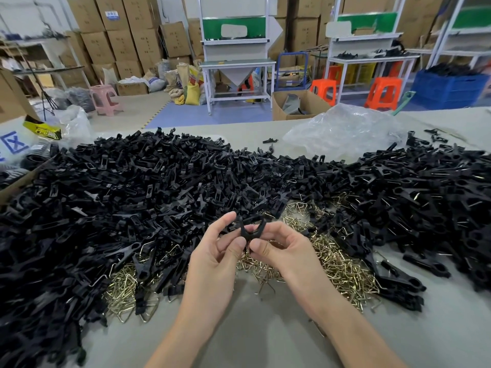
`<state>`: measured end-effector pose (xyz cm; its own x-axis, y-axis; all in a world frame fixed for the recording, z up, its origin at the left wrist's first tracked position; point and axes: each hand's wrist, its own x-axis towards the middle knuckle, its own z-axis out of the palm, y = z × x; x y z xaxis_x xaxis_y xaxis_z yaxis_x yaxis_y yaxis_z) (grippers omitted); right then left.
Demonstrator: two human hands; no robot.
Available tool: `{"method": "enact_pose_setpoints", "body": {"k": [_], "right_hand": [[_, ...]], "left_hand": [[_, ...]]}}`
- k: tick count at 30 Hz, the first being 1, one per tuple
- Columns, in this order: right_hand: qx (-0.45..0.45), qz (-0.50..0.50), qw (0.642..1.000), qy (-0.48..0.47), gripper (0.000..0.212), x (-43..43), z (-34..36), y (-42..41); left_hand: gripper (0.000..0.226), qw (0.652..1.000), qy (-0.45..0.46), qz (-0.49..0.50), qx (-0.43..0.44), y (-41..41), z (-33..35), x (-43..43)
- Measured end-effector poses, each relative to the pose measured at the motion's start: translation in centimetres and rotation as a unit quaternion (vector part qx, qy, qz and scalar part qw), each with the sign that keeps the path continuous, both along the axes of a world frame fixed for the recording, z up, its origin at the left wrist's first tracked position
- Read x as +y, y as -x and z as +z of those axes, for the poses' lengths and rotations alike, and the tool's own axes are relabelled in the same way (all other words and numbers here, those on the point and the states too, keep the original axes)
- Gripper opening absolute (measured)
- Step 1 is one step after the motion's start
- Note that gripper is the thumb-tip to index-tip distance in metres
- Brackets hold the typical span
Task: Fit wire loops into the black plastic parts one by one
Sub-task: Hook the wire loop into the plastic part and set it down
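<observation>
at the frame's centre, the left hand (220, 251) and right hand (281, 248) are pinching a black plastic part (251, 228) between their fingertips, above wire loops (340, 264).

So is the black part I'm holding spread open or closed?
Spread open: the black part forks into a V above where the left hand and right hand pinch it.
</observation>
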<state>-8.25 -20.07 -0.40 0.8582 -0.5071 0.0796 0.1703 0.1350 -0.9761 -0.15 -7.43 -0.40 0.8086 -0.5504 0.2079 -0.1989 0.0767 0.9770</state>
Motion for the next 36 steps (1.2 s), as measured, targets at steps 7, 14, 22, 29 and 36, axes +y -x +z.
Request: {"method": "enact_pose_setpoints", "body": {"k": [7, 14, 22, 29, 36], "right_hand": [[-0.001, -0.001, 1.0, -0.011, 0.019, 0.2, 0.0, 0.0], [0.009, -0.019, 1.0, 0.003, 0.019, 0.3, -0.2, -0.1], [-0.013, -0.023, 1.0, -0.002, 0.026, 0.1, -0.2, -0.2], [-0.05, -0.007, 0.985, -0.164, 0.03, -0.1, -0.1, -0.4], [-0.054, 0.062, 0.977, -0.198, 0.033, 0.0, -0.1, -0.4]], "left_hand": [[0.039, 1.0, 0.021, 0.012, 0.004, 0.4, 0.1, -0.1], [0.028, 1.0, 0.026, 0.011, -0.002, 0.8, 0.2, -0.4], [0.016, 0.998, -0.009, 0.055, -0.022, 1.0, 0.0, -0.5], [0.043, 0.975, -0.07, 0.027, -0.209, 1.5, -0.5, -0.8], [0.071, 0.978, -0.057, 0.072, -0.186, 1.0, -0.3, -0.5]]}}
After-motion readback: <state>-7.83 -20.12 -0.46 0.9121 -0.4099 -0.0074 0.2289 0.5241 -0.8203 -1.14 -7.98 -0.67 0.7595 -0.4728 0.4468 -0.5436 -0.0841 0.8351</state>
